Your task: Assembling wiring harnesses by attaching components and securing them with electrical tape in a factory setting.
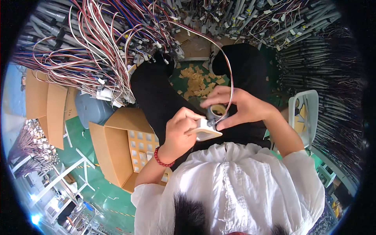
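So here's me on the floor job: my left hand (181,129) is clamped around a small white connector block (205,131), and my right hand (235,105) is pinching a roll of tape (216,111) right up against it, fingers curled around the roll, all of it hovering just over my lap. A thin red-and-white wire (230,74) loops up from the block and arcs back to the huge wire bundle (98,43) ahead of me. Judging by the pile of tan paper scraps (197,82) on the green floor (102,192) between my legs, I'd say plenty of pieces are done, but with that mass of loose wires there's lots left. An open cardboard box (113,152) with a gridded tray sits on my left, a white plastic chair (307,113) on my right.
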Tool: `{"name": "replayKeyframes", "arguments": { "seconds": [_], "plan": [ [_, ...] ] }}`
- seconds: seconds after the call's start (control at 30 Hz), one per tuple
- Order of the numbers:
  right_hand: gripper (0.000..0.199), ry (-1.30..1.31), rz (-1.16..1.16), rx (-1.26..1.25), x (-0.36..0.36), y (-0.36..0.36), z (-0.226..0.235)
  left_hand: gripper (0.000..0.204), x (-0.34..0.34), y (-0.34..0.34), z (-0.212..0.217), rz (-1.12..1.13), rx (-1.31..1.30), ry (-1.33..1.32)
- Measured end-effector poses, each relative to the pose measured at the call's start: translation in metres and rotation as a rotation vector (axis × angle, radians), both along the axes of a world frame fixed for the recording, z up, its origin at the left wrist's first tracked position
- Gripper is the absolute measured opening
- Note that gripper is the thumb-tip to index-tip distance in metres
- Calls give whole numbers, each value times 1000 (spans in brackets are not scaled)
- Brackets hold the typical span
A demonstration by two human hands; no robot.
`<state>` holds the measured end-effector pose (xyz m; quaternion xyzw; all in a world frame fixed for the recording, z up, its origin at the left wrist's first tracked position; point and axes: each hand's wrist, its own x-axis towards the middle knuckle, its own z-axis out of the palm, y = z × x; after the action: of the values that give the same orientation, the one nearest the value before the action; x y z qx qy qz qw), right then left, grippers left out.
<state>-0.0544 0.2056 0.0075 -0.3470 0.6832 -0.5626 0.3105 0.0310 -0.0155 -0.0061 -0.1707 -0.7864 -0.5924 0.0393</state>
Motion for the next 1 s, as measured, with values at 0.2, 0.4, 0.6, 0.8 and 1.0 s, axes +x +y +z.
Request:
{"name": "replayKeyframes", "arguments": {
  "seconds": [0.2,0.4,0.6,0.8,1.0],
  "plan": [
    [43,-691,8,-47,19,4,-5,25,3,-5,3,83,103,-346],
    [56,-1223,-303,-337,42,-1,-3,24,8,0,10,146,-167,-3],
    [69,-666,-143,-409,21,-18,-24,23,14,7,14,55,36,-366],
    [36,-688,51,84,10,-5,-9,17,17,-1,8,91,175,-406],
    [77,-1338,-146,-308,26,6,-20,20,20,-3,1,162,-239,-259]
  ]
}}
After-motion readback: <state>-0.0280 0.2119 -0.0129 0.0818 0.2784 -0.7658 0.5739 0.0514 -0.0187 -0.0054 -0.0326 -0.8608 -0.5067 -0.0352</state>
